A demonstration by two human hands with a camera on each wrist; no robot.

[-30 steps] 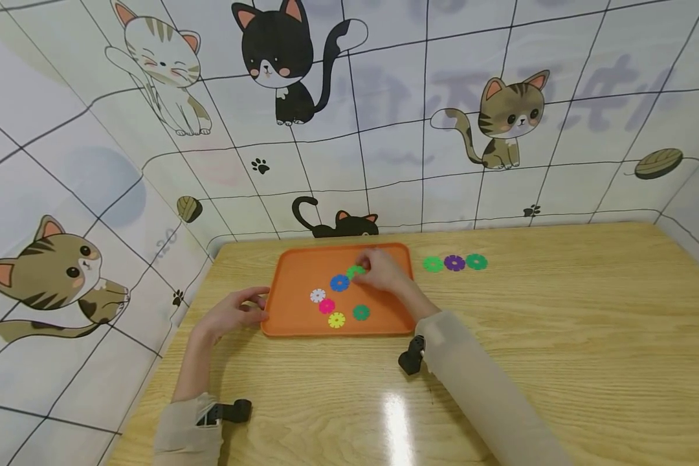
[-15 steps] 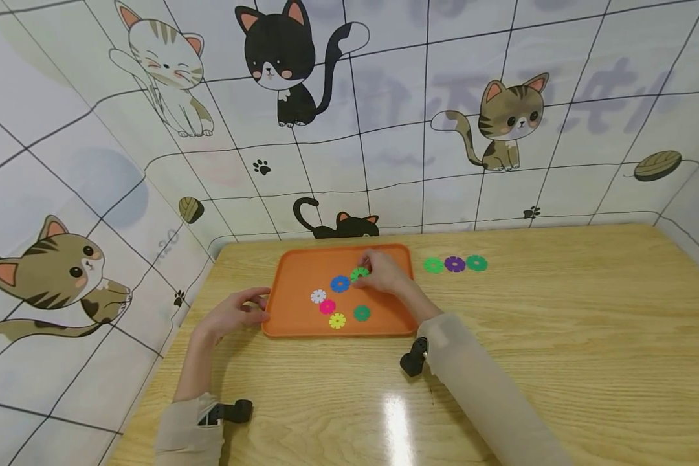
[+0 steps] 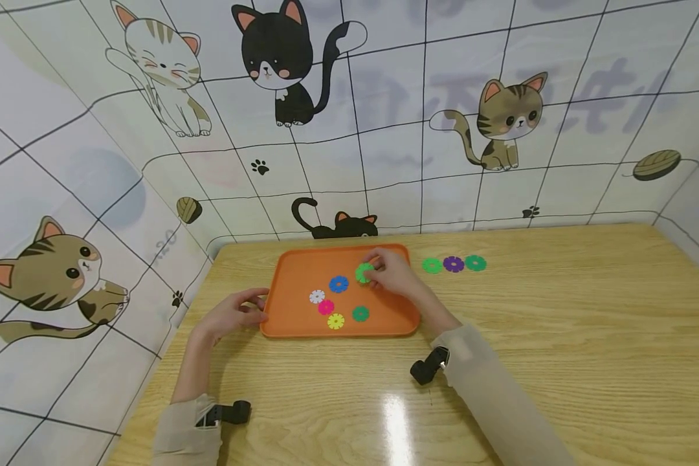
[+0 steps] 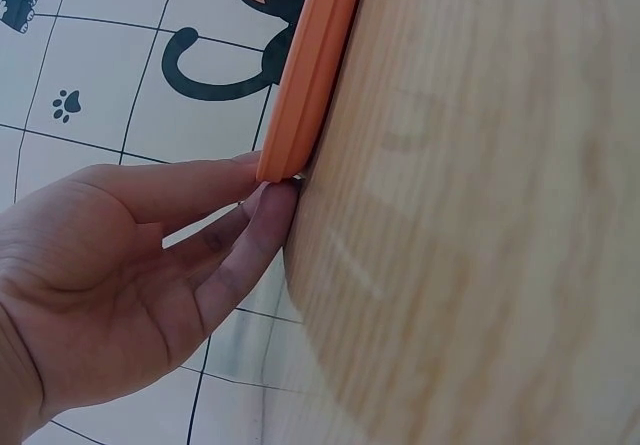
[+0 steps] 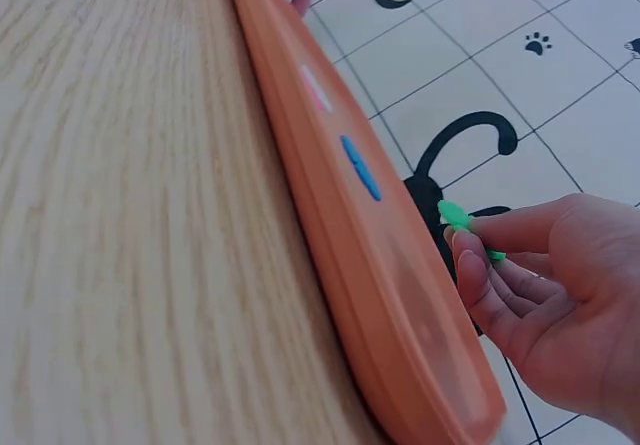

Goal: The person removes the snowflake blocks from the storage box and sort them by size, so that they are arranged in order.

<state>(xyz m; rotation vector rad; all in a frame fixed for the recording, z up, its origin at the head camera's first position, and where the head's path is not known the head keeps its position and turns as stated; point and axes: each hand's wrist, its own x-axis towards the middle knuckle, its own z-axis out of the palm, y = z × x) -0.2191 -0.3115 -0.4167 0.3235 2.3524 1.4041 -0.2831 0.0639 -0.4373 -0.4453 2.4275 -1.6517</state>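
Note:
Between the thumb and fingers of my right hand [image 3: 395,273] is a light green notched plastic disc [image 3: 364,272], pinched and raised above the orange tray [image 3: 297,262]. The right wrist view shows this disc [image 5: 455,214] nearly edge-on, clear of the tray rim. My left hand [image 3: 227,317] holds the tray's left edge; the left wrist view shows thumb and fingers on either side of the rim [image 4: 310,75]. Lying in the tray are a blue disc [image 3: 339,284], a white disc [image 3: 317,296], a pink disc [image 3: 326,307], a yellow disc [image 3: 336,321] and a dark green disc [image 3: 360,314].
Right of the tray, a light green disc [image 3: 432,265], a purple disc [image 3: 454,264] and a teal disc [image 3: 475,263] lie in a row on the wooden table [image 3: 559,323]. A cat-patterned wall [image 3: 396,162] stands behind the table.
My right hand has lifted the light green disc from beside the blue one and drawn it slightly right. My left hand stays at the tray edge.

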